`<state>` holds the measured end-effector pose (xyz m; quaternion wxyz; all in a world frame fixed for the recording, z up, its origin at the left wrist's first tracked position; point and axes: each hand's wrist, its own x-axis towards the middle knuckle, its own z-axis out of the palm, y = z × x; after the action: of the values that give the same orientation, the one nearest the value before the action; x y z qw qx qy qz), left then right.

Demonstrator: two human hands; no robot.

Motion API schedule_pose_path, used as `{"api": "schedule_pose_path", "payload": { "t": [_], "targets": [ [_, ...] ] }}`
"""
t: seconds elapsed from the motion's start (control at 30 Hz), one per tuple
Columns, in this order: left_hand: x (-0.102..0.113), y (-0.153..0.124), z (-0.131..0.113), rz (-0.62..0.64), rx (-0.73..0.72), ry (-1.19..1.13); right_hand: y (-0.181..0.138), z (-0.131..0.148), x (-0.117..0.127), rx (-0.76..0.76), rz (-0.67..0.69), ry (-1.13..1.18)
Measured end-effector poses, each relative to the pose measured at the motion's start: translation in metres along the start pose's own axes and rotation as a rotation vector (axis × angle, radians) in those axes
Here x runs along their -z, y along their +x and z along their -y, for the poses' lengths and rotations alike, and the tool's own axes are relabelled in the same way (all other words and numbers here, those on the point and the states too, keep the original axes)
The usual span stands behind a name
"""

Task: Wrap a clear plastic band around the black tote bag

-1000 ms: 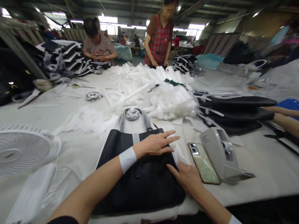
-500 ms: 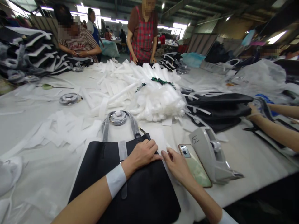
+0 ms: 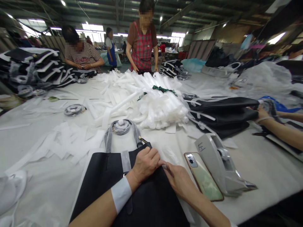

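A black handbag (image 3: pixel 101 176) lies flat on the table before me, its wrapped handles pointing away. My left hand (image 3: pixel 147 161) is closed on the bag's upper right corner, thumb reaching toward the side edge. At that same edge my right hand (image 3: pixel 179 179) is closed, its fingertips meeting the left thumb and pinching the bag's side; anything small between them is hidden. A grey wrapped strap (image 3: pixel 108 138) forms the handle, with a coiled strap (image 3: pixel 121 127) inside its loop. Right of my right hand lie a green phone (image 3: pixel 204 178) and a grey tape dispenser (image 3: pixel 216 167).
White foam strips (image 3: pixel 163 110) are heaped mid-table, with flat white strips (image 3: pixel 68 142) to the left. Another coiled strap (image 3: pixel 74 109) lies beyond. Black bags (image 3: pixel 222 110) are stacked at right, near a co-worker's hand (image 3: pixel 262 115). A person in a checked apron (image 3: pixel 142 47) stands opposite.
My right hand has moved left to the bag's edge and now meets my left hand's fingers. My left hand stays on the corner. The camera view has tilted up slightly.
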<state>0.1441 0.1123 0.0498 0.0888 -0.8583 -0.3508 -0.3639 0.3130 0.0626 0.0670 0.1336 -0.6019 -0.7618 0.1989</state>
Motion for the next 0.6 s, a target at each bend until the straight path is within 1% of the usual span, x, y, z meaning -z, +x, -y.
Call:
{"api": "schedule_pose_path", "payload": {
  "t": [0.03, 0.07, 0.13, 0.2, 0.23, 0.33, 0.4, 0.5, 0.6],
  "targets": [
    [0.002, 0.001, 0.0, 0.024, -0.041, -0.043, 0.002, 0.001, -0.004, -0.027, -0.023, 0.016],
    [0.003, 0.001, -0.001, 0.076, -0.091, -0.094, 0.004, 0.002, -0.007, -0.058, -0.041, 0.034],
    [0.005, 0.002, 0.0, 0.237, -0.163, -0.184, 0.004, 0.003, -0.007, -0.106, -0.045, 0.071],
    [0.004, 0.002, 0.001, 0.378, -0.159, -0.217, -0.002, 0.001, 0.004, -0.088, 0.016, 0.136],
    [0.004, 0.001, 0.002, 0.414, -0.138, -0.214, -0.008, 0.0, 0.013, -0.066, 0.067, 0.173],
    [0.001, 0.0, 0.004, 0.422, -0.12, -0.184, -0.035, -0.003, 0.037, -0.042, 0.227, 0.267],
    [0.001, 0.0, 0.004, 0.414, -0.133, -0.165, -0.052, -0.003, 0.044, -0.088, 0.26, 0.29],
    [0.003, 0.001, 0.002, 0.406, -0.121, -0.145, -0.064, -0.001, 0.038, -0.126, 0.226, 0.316],
    [0.005, 0.002, -0.001, 0.403, -0.091, -0.151, -0.064, 0.0, 0.03, -0.098, 0.221, 0.319]
  ]
}}
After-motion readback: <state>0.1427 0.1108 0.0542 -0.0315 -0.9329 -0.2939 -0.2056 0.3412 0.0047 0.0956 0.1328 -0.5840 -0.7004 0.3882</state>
